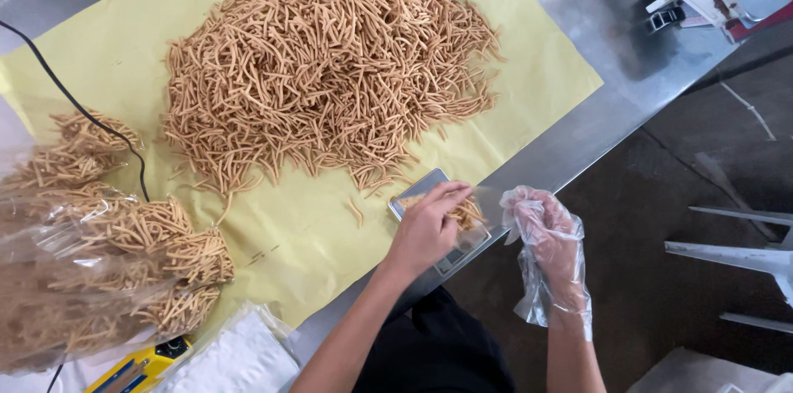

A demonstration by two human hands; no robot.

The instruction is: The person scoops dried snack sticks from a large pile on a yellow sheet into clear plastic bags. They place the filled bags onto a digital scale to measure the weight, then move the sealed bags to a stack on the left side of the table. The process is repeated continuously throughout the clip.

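Yellow paper (529, 54) bears golden sticks (330, 62); left hand (425, 228) pinches some, gloved right hand (549, 240) half-open.

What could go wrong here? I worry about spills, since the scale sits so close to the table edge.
The small scale sits near the steel table edge, so a nudge from the left hand might push it off. That hand is bare on the snack sticks, while only the right hand wears a loose plastic glove. The black cable crosses the yellow paper and could snag the filled bags.
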